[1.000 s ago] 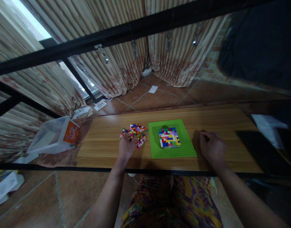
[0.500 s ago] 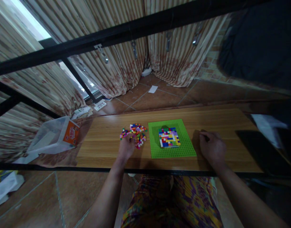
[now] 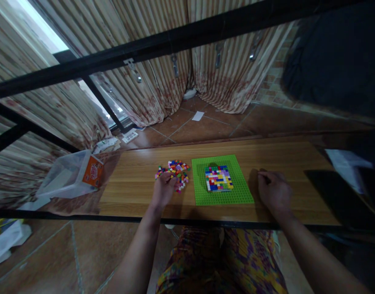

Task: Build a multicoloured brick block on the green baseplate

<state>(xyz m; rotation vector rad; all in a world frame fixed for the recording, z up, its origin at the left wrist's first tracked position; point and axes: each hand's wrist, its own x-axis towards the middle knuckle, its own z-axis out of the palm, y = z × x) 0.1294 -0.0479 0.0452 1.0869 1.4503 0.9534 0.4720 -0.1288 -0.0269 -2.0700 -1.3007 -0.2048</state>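
Note:
A green studded baseplate (image 3: 222, 199) lies on the wooden table (image 3: 129, 179), bearing a multicoloured block of small bricks (image 3: 218, 178). Left of the plate is a loose pile of small coloured bricks (image 3: 178, 165). My left hand (image 3: 164, 188) is at the near left part of this pile, its thumb and fingers bent together; anything between the fingertips is too small to make out. To the right of the baseplate, my right hand (image 3: 274, 192) rests on the table with its fingers curled closed, and whatever it may hold is hidden.
A clear plastic box (image 3: 66, 173) with an orange label is left of the table. A dark flat object (image 3: 340, 196) lies at the table's right end. A black bar (image 3: 156, 43) crosses the view beyond the table, in front of striped curtains.
My left hand has shifted very slightly at the brick pile, its fingers nearer the right side. My right hand stays in place. The whole view has moved a little.

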